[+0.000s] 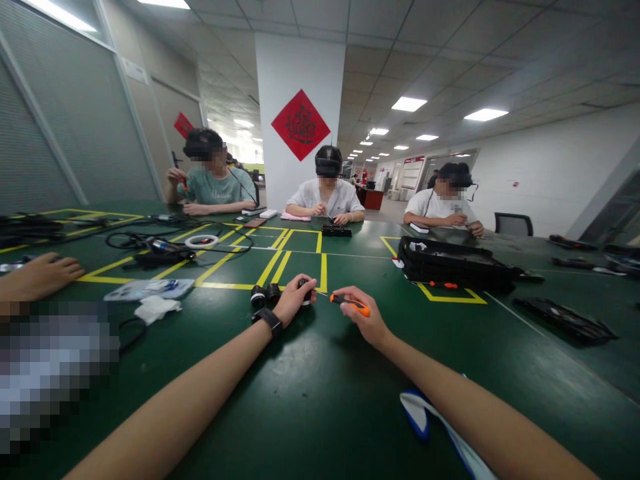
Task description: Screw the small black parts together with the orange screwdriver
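My left hand [293, 300], with a black watch [270, 322] on its wrist, is closed around a small black round part [305, 293] with a pale rim, just above the table. In my right hand [367, 320] is an orange and black screwdriver [354, 305], held between thumb and fingers. The thin shaft points left toward the black part; whether its tip touches cannot be made out. Beside my left hand stand two similar black round parts [265, 295]. My fingers partly cover the held part.
On the green table [300, 413] lie a black casing [450, 260], a red screwdriver [443, 285], a black frame [565, 320], cables [145, 243] and a plastic bag [150, 289]. A lanyard [417, 413] is under my right forearm. Several people sit around; a co-worker's hand [47, 275] rests at left.
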Available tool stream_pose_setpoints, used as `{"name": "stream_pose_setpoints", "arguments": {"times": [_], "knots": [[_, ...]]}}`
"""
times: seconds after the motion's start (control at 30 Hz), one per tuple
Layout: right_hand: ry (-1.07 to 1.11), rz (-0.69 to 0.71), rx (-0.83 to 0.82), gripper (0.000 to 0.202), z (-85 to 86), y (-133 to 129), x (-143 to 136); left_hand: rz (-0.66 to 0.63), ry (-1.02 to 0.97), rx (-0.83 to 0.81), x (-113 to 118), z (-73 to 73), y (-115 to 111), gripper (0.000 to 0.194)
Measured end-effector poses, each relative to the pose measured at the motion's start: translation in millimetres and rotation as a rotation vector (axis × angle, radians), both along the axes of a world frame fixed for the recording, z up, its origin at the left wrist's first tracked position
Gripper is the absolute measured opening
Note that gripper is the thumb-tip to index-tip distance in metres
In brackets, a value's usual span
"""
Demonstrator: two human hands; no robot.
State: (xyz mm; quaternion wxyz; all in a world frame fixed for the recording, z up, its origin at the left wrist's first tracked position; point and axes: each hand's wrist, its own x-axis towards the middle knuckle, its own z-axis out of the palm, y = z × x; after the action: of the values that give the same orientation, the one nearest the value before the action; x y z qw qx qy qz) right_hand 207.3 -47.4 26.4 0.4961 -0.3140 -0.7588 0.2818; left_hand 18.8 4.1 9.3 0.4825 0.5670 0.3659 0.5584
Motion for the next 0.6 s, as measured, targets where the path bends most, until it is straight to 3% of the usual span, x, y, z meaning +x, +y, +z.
{"name": "stream_pose_setpoints", "arguments": {"times": [0.1,0.2,0.4,0.6], "knots": [[0.08,0.061,-0.111,0.026,-5.3,4,-1,0.052,0.035,0.02,-1,-3.0,3,0.03],[0.082,0.035,-0.136,0.028,-7.6,7,-1,0.115,0.039,0.029,-3,-5.4,6,0.032],[-0.35,-0.189,0.113,0.034,-7.3,12,10,0.144,0.081,0.03,-2,-4.8,4,0.033],[-0.55,-0.218,0.164,0.025,-13.5,17,13,0.113,0.101,0.011,0,-0.5,-1,0.034]]}}
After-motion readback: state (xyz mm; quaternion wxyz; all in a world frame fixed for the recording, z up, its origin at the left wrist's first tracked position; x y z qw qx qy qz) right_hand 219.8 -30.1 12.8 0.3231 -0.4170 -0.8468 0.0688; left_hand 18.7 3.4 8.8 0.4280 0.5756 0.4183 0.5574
